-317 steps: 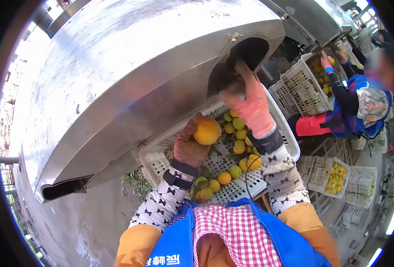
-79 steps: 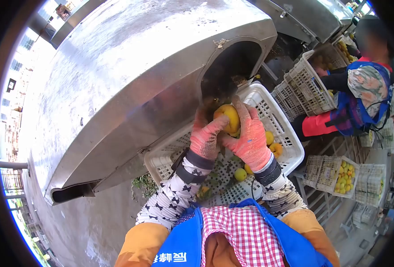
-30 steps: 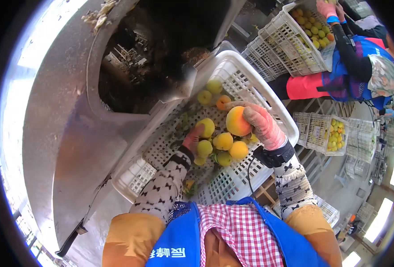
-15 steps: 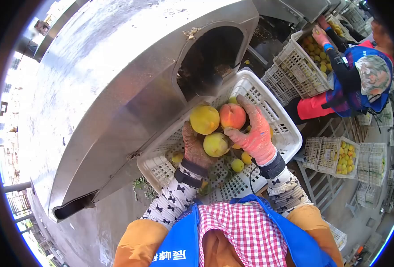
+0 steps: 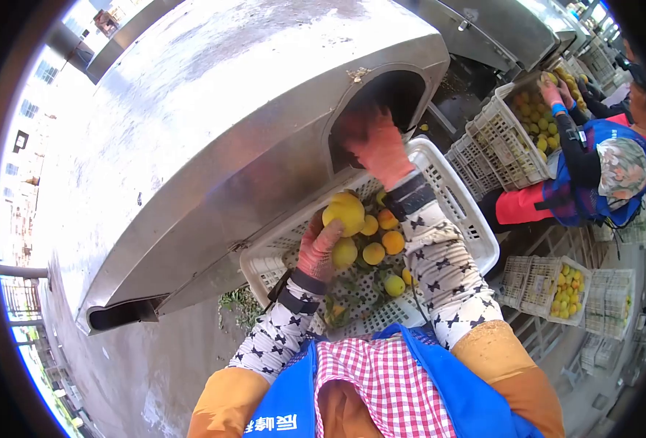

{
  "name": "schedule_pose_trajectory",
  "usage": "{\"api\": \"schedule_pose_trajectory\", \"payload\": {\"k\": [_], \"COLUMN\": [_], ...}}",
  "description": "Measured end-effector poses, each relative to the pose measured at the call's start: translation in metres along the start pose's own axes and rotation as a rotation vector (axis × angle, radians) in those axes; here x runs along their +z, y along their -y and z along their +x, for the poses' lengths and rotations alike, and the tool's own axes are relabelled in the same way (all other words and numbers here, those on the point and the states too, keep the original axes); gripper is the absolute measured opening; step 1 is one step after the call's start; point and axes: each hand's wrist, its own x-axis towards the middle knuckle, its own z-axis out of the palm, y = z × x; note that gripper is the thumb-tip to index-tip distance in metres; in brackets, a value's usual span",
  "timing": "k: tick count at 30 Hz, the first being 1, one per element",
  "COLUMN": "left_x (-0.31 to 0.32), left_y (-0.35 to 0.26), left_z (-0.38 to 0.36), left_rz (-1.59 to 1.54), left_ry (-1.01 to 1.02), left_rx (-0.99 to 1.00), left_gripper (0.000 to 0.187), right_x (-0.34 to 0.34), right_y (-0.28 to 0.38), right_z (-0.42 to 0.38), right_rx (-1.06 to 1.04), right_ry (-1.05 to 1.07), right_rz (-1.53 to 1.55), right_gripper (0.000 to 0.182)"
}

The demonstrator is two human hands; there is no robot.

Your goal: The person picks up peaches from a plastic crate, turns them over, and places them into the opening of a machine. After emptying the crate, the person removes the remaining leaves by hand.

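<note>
The left hand [image 5: 317, 248], gloved, grips two yellow peaches: a large one [image 5: 344, 210] on top, a smaller one [image 5: 344, 253] beneath, at frame centre over the white slatted crate [image 5: 460, 191]. The right hand [image 5: 376, 142] reaches into the steel machine's dark arched opening [image 5: 396, 91]; its grip cannot be told. More peaches [image 5: 383, 241] crowd the crate just right.

Strong daylight is falling from the upper left, washing out the steel machine housing [image 5: 213, 109] with glare. The arched opening [image 5: 381, 102] is lying in deep shadow, darkening the right hand [image 5: 377, 142] there. Fisheye distortion is bending all edges; a black vignette is ringing the frame. Central focus is staying sharp.
</note>
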Motion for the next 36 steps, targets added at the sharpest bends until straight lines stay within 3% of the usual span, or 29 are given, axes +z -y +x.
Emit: {"api": "schedule_pose_trajectory", "payload": {"k": [2,4,7,10,12,14,15,17,18,20,21,23,25,26,27,29,33,35,36], "left_x": [0.007,0.013,0.019,0.032,0.032,0.017,0.014,0.002,-0.003,-0.004,-0.009,-0.004,-0.005,-0.004,0.005,0.026,0.024,0.028,0.032], "left_y": [-0.01,-0.024,-0.032,-0.033,-0.03,-0.015,-0.012,0.003,0.01,0.01,0.014,0.006,0.004,0.005,0.002,-0.005,-0.009,-0.01,-0.011], "left_z": [0.002,0.0,0.002,0.011,0.015,0.019,0.021,0.028,0.024,0.017,0.018,0.021,0.018,0.016,0.014,0.007,0.002,-0.004,-0.006], "left_rz": [0.116,0.119,0.126,0.047,-0.038,-0.249,-0.294,-0.395,-0.497,-0.572,-0.622,-0.585,-0.54,-0.485,-0.489,-0.194,-0.401,-0.111,-0.111], "left_ry": [0.085,0.094,0.18,0.237,0.244,0.01,-0.073,-0.114,-0.169,-0.219,-0.171,-0.164,-0.131,-0.087,-0.086,0.069,0.141,0.185,0.184], "left_rx": [0.184,0.184,0.116,0.019,-0.005,-0.155,-0.195,-0.217,-0.238,-0.279,-0.224,-0.133,-0.074,-0.024,-0.025,0.214,-0.011,-0.07,-0.071], "left_gripper": [0.071,0.072,0.072,0.068,0.064,0.053,0.041,0.039,0.037,0.033,0.032,0.031,0.035,0.038,0.038,0.046,0.053,0.057,0.057], "right_x": [-0.032,-0.064,-0.083,-0.099,-0.092,-0.062,-0.047,0.002,0.012,0.029,0.007,-0.069,-0.091,-0.11,-0.109,-0.1,-0.102,-0.102,-0.103], "right_y": [0.006,0.009,0.027,0.026,0.021,0.014,0.011,0.013,0.005,-0.008,0.0,0.021,0.031,0.042,0.054,0.066,0.065,0.063,0.063], "right_z": [-0.022,-0.056,-0.077,-0.073,-0.063,-0.05,-0.039,-0.016,-0.013,-0.01,-0.018,-0.033,-0.046,-0.074,-0.087,-0.098,-0.101,-0.1,-0.102], "right_rx": [0.527,0.471,0.399,0.504,0.484,0.61,0.645,0.463,0.476,0.2,0.196,0.601,0.615,0.516,0.509,0.521,0.48,0.49,0.477], "right_ry": [-0.274,-0.004,0.17,0.219,0.133,0.007,0.088,0.067,0.086,-0.167,-0.165,-0.221,-0.128,0.224,0.21,0.187,0.05,0.037,0.088], "right_rz": [0.831,1.108,1.236,1.073,0.962,0.635,0.544,0.331,0.34,-0.065,-0.059,1.004,1.004,0.958,0.97,0.976,0.99,0.966,0.829], "right_gripper": [0.066,0.078,0.079,0.082,0.082,0.077,0.071,0.072,0.072,0.063,0.063,0.066,0.076,0.077,0.076,0.075,0.073,0.072,0.073]}}
